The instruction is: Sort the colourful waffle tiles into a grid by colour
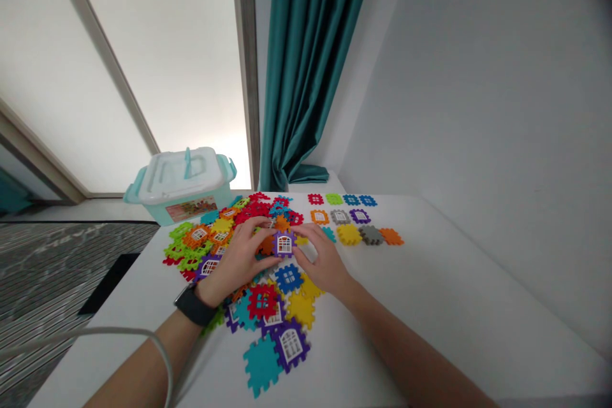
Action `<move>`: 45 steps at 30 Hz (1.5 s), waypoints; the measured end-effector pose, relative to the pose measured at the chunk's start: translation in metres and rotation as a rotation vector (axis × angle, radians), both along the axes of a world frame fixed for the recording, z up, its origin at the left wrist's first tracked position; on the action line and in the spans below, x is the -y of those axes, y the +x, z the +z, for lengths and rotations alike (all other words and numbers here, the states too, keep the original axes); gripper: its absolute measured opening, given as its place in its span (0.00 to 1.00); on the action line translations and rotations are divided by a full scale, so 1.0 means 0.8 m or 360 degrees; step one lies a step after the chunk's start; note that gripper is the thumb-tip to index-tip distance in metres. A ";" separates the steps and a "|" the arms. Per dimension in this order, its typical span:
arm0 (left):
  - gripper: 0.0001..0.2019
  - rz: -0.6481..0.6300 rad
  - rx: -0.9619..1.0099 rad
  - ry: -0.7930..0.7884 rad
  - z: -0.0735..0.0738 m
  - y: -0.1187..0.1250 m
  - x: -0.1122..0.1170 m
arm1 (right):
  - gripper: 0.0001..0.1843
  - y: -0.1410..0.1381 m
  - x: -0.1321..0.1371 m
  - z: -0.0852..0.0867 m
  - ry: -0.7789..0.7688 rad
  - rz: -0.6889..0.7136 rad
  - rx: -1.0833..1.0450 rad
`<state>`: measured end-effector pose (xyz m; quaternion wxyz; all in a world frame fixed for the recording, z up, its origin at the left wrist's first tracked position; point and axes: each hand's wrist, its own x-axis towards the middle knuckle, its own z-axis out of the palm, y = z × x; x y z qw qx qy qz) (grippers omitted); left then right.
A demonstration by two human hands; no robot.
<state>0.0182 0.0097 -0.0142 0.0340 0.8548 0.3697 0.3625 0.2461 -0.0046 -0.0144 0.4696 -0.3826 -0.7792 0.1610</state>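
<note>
A heap of colourful interlocking plastic tiles (pixel 224 233) lies on the white table (pixel 430 306). My left hand (pixel 239 261) and my right hand (pixel 322 261) meet over the heap. Both pinch a purple tile with a white window (pixel 284 243), the left from its left side, the right from its right. The tile stands nearly upright between my fingertips. A dark watch (pixel 194 306) sits on my left wrist. Below my hands lie a blue window tile (pixel 288 277), a red one (pixel 262 301), a yellow one (pixel 301 308), another purple window tile (pixel 291 345) and a teal tile (pixel 261 363).
Several tiles are laid out in neat rows (pixel 351 220) at the back right of the table. A teal storage box with a white lid (pixel 184 185) stands at the back left. A teal curtain (pixel 306 64) hangs behind. A grey cable (pixel 119 335) crosses my left forearm. The table's left edge drops to a striped floor.
</note>
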 end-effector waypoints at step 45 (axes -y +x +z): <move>0.23 0.0065 0.0094 -0.0089 -0.002 -0.002 -0.004 | 0.14 0.010 -0.009 -0.013 0.0508 0.0004 0.0362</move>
